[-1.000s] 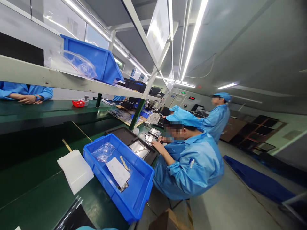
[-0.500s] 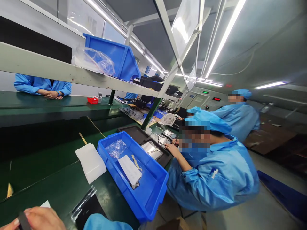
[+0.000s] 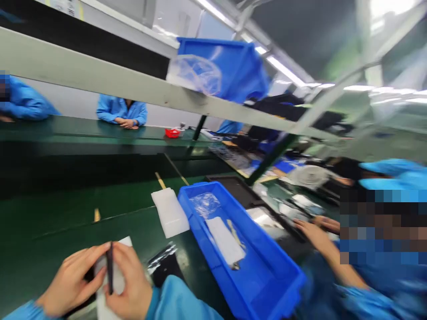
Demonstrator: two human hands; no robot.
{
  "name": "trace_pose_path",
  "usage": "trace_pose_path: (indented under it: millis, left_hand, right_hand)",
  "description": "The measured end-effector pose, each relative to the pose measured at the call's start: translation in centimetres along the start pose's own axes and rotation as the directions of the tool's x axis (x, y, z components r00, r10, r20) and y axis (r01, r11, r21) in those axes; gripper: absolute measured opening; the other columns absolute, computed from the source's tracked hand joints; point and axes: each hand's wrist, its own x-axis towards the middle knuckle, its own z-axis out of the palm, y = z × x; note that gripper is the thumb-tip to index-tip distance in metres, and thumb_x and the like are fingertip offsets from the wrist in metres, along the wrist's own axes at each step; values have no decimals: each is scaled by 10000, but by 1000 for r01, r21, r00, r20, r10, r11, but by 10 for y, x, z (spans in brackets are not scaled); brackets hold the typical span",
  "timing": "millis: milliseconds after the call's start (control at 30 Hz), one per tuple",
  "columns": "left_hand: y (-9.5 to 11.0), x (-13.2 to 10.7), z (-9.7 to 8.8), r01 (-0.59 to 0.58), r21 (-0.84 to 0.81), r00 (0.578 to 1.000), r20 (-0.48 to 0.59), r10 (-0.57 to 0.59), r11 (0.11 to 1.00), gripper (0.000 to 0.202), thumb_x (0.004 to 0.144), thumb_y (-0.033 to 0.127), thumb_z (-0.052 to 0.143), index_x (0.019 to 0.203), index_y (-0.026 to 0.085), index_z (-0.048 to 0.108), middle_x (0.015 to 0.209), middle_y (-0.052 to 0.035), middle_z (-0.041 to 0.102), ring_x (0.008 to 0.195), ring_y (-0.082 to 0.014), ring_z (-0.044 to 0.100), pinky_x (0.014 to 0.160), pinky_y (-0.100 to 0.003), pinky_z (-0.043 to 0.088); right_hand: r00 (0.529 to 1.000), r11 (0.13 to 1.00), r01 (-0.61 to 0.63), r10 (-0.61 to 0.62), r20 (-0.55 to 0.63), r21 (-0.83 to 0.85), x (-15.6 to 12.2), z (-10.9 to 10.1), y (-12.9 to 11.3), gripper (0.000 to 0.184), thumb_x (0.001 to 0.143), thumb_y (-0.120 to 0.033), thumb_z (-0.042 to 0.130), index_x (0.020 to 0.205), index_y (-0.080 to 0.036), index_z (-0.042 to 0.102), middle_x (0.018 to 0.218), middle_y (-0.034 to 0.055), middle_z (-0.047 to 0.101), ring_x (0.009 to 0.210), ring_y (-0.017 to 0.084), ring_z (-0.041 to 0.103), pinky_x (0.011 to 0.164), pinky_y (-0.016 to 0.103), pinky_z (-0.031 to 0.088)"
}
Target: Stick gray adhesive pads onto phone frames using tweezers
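Low in the view, my left hand [image 3: 75, 278] and my right hand [image 3: 133, 282] face each other, fingers closed around a thin dark flat piece [image 3: 110, 271] standing on edge between them. Its exact kind I cannot make out. White sheets [image 3: 103, 306] lie beneath my hands on the green bench. Just right of my right hand, partly covered by my sleeve, is a black sheet with a shiny clear edge [image 3: 167, 264]. Farther off lies a stack of white sheets [image 3: 169, 213].
A blue tray [image 3: 213, 275] at right holds clear plastic film, a white sheet and small parts. Beyond it, a co-worker's hand [image 3: 315, 235] is over a dark tray. A blue bin [image 3: 233, 71] sits on the shelf beam above. Across the bench, two people sit.
The view has swung left, so the bench and tray appear farther right. Both hands now show on the dark piece; before, only part of one was visible at the lower left corner.
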Motion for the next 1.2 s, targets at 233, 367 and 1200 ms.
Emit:
trace_pose_path:
  millis: [233, 367, 1200]
  left_hand:
    - [-7, 7, 0, 32, 19, 993, 113, -34, 999, 595, 873, 253, 533, 1455, 216, 414, 776, -12, 686, 628, -155, 654, 609, -268, 545]
    - [-4, 9, 1, 10, 56, 996, 91, -15, 998, 596, 846, 248, 515, 1432, 178, 428, 763, -17, 678, 574, -148, 623, 564, -270, 523]
    - [4, 9, -5, 40, 53, 945, 322, -54, 998, 246, 907, 171, 480, 1058, 163, 674, 934, -75, 755, 637, -150, 673, 624, -279, 556]
  right_hand:
    - [993, 989, 115, -115, 9, -88, 3, -10, 5, 724, 821, -116, 538, 1510, -250, 364, 1487, 116, 461, 1376, 274, 467, 1134, 469, 448]
    - [989, 978, 145, -149, -15, -150, 4, -6, 6, 675, 881, -145, 524, 1525, -229, 343, 1471, 128, 475, 1358, 276, 487, 1098, 463, 492]
    - [996, 992, 90, -88, 28, -91, 15, -7, -14, 667, 894, -108, 497, 1529, -256, 355, 1292, 103, 590, 1200, 262, 542, 1024, 470, 513]
